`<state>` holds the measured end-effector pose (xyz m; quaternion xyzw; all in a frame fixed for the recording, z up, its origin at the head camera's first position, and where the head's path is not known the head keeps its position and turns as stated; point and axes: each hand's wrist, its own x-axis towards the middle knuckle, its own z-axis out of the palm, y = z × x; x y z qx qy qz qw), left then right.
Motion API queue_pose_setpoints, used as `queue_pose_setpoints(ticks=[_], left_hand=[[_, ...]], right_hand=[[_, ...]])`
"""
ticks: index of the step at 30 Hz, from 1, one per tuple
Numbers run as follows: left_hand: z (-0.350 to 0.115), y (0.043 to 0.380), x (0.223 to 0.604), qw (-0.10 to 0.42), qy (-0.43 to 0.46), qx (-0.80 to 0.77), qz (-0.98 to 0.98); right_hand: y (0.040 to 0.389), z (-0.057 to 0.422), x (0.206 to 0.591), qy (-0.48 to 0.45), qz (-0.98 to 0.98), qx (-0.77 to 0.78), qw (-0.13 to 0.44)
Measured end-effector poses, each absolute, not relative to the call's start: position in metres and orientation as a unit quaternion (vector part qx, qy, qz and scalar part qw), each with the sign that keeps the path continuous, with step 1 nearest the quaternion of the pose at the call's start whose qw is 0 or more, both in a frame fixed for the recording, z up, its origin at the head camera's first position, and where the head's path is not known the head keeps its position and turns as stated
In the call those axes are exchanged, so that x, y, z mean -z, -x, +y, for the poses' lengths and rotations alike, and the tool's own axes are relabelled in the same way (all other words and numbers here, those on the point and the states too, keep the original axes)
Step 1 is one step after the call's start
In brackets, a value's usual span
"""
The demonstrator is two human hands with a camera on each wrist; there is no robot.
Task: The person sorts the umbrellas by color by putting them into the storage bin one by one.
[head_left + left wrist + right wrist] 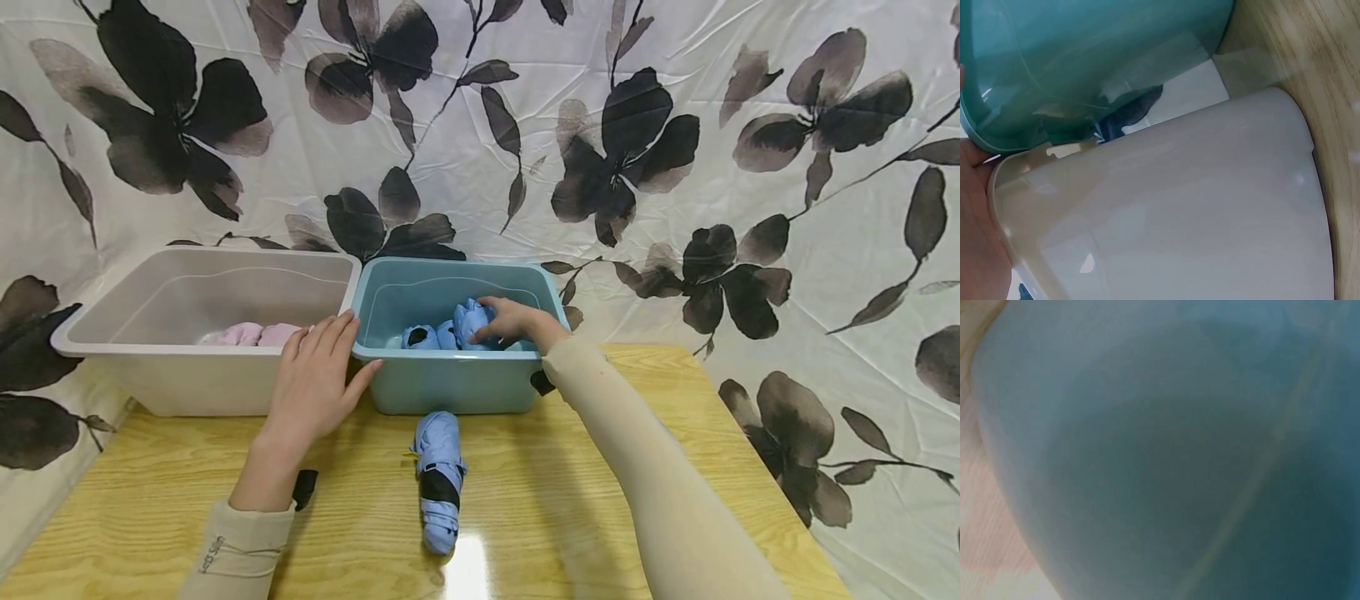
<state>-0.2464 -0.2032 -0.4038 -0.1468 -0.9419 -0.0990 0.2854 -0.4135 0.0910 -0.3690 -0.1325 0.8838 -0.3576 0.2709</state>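
Note:
My right hand (pixel 517 323) reaches over the front of the blue bin (pixel 457 383) and grips a blue folded umbrella (pixel 470 321), its thumb and fingers bent round it. Beside that lies another blue bundle (pixel 420 337) in the bin. My left hand (pixel 317 379) rests with straight fingers on the front corner of the beige bin (pixel 202 379), the thumb reaching to the blue bin's rim. In front of the blue bin, a blue folded umbrella (pixel 441 442) with a black band lies lengthwise on the table. The right wrist view shows only the blue bin's wall (pixel 1147 487), blurred.
Pink bundles (pixel 255 334) lie in the beige bin, partly hidden by its front wall. Both bins stand side by side at the back of the wooden table (pixel 555 500), against a flowered cloth (pixel 510 192).

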Motion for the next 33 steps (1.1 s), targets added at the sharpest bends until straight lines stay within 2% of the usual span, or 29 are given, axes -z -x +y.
queue_pose_setpoints(ticks=[8,25,28,33], left_hand=[[-0.2049,0.2460,0.4043,0.293,0.148,0.104,-0.939],[-0.2058,0.2449,0.4018,0.292,0.149,0.098,-0.939],[-0.2053,0.2453,0.4019,0.287,0.147,0.096,-0.942],[-0.2042,0.2456,0.4036,0.275,0.145,0.097,-0.946]], right_hand=[[0.4169,0.0937,0.3669,0.159,0.911,0.260,0.279],[0.4109,0.0953,0.3654,0.144,0.899,0.294,0.292],[0.4121,0.0964,0.3657,0.157,0.908,0.265,0.283],[0.4113,0.0988,0.3643,0.201,0.929,0.213,0.226]])
